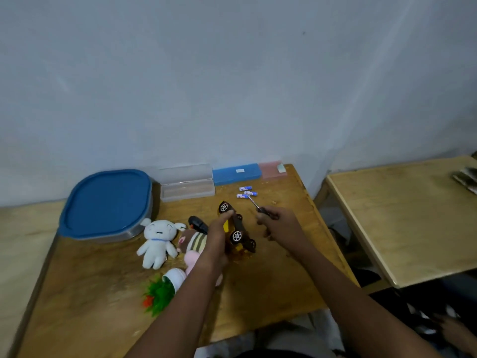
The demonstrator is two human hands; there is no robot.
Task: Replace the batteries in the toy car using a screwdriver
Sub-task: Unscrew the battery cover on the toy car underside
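Sideways, toy car [238,228] in left hand [218,237], underside rightward, screwdriver [254,204] tip far-left.

We log a blue-lidded tub [105,202] left-centre on the bench [90,293], white plush [157,241] just right, clear case [187,188] and blue case [236,173] behind, tipped plant [161,293] lower.

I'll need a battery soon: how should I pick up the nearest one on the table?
Pinch the nearest battery across its middle, coming down from above. It lies flat on the table, long axis left to right, with two other batteries just behind it, so the top and near side look freest.
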